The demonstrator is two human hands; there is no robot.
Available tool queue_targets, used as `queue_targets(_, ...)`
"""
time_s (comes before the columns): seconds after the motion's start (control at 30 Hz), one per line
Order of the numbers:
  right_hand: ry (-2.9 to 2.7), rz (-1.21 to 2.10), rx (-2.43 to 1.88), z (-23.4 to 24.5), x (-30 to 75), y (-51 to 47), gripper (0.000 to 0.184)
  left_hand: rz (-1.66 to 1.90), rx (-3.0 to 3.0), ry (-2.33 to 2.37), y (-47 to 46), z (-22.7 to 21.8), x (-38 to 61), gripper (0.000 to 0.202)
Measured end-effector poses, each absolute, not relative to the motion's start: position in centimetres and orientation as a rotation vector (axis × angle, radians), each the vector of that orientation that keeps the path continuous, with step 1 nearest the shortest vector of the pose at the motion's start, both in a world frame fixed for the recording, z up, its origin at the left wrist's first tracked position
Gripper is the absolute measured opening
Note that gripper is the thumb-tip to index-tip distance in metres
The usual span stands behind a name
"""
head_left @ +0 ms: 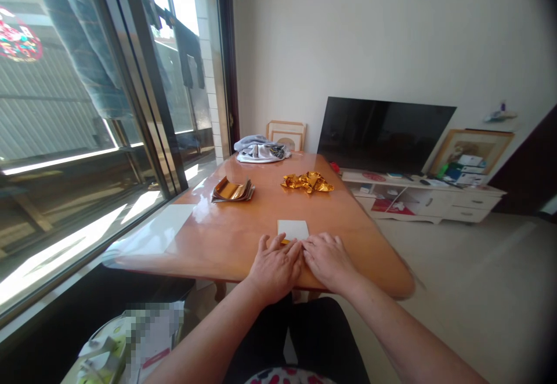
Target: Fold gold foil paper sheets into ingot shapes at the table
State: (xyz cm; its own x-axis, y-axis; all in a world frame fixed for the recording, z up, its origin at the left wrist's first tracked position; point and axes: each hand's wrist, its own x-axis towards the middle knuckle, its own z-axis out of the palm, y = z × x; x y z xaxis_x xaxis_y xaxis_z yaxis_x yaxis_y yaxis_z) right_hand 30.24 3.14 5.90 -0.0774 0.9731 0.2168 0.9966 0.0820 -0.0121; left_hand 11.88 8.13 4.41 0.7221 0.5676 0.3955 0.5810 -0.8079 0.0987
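Left hand (275, 269) and right hand (329, 262) lie flat, palms down, at the near edge of the worktop (361, 250), together at the fingertips. Both are open, clamped on nothing, their tips just at the near edge of a white card (292, 229), prob. to steady it on the glossy top. A thin strip of gold foil (284, 242) shows under the card's near-left corner, so the card seems to sit on it or wrap it; can't tell which from here.

Further on, a foil stack (232, 191) sits left of centre, its top sheets curled up at the edges, kept well apart from a crumpled foil heap (307, 182) to the right, maybe to keep flat sheets and scrap separate. At the far end is a bunched cloth (260, 149), w/ a wooden frame (286, 136) just behind it. Past the worktop, right side — a black TV (383, 134) behind a low white cabinet (422, 201). A large window (87, 111) runs down the left — bright sun on the worktop.
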Motion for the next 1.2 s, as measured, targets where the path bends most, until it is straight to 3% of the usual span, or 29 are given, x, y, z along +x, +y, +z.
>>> queue_targets(0.47, -2.132, -0.231, -2.002, 6.0, 29.9, 3.0, 0.033, -0.642, -2.798, -1.126, 8.0, 5.4, 8.8, 0.036)
queue_targets(0.73, -2.092, -0.236, -2.001, 5.7, 29.7, 3.1, 0.03, -0.658, -2.763, -1.169, 8.9, 5.6, 9.2, 0.043)
queue_targets(1.2, -2.043, -0.205, -1.958, 6.3, 29.7, 4.4, 0.024, -0.637, -2.778, -1.191, 11.2, 6.3, 11.0, 0.028)
